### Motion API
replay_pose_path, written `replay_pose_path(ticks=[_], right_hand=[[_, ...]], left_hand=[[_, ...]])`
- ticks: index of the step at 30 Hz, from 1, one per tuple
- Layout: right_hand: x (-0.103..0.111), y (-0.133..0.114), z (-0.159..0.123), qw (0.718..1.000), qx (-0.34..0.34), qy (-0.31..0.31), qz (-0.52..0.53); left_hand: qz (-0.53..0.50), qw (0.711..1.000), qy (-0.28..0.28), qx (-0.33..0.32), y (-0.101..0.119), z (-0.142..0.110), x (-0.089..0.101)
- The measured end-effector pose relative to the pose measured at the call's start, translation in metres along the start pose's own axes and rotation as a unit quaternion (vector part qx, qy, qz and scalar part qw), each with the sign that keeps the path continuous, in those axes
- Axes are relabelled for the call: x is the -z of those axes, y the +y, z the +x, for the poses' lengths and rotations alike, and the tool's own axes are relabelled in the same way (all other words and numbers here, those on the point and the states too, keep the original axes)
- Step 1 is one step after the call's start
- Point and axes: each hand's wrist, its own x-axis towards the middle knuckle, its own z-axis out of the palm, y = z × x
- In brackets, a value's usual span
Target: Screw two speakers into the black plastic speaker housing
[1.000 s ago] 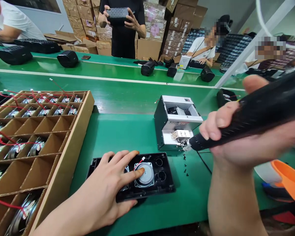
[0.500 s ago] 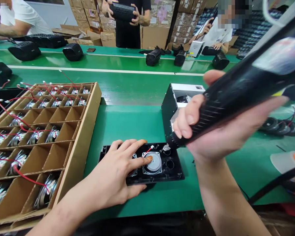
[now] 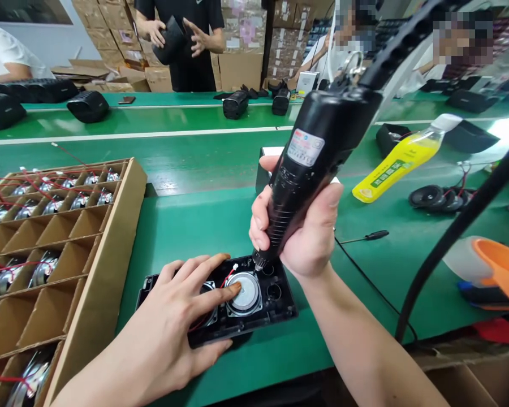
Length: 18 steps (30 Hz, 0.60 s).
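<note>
Across the green work surface (image 3: 186,226), the left hand (image 3: 169,319) spreads over a black housing (image 3: 285,308), fingertip on its round speaker (image 3: 245,297), while the right hand (image 3: 311,240) grips a power screwdriver (image 3: 307,158) beside it, apparently for fastening, which calls for steady pressure.

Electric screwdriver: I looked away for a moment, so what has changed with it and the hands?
The electric screwdriver has moved from the screw feeder leftward and nearer, down to the silver-backed speaker's far right corner, and stands more upright. Nothing was let go: the right hand still grips it; the left hand still steadies the black casing.
</note>
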Motion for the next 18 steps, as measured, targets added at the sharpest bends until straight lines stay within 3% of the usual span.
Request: replay_pose_path(ticks=[11, 18], right_hand=[[0.0037, 0.0061, -0.0026, 1.0, -0.006, -0.025, -0.014], [0.0043, 0.0065, -0.0022, 1.0, -0.019, -0.009, -0.002]], left_hand=[[-0.007, 1.0, -0.003, 0.002, -0.0012, -0.0008, -0.0012], [-0.001, 1.0, -0.006, -0.005, -0.0031, -0.0021, -0.0023]])
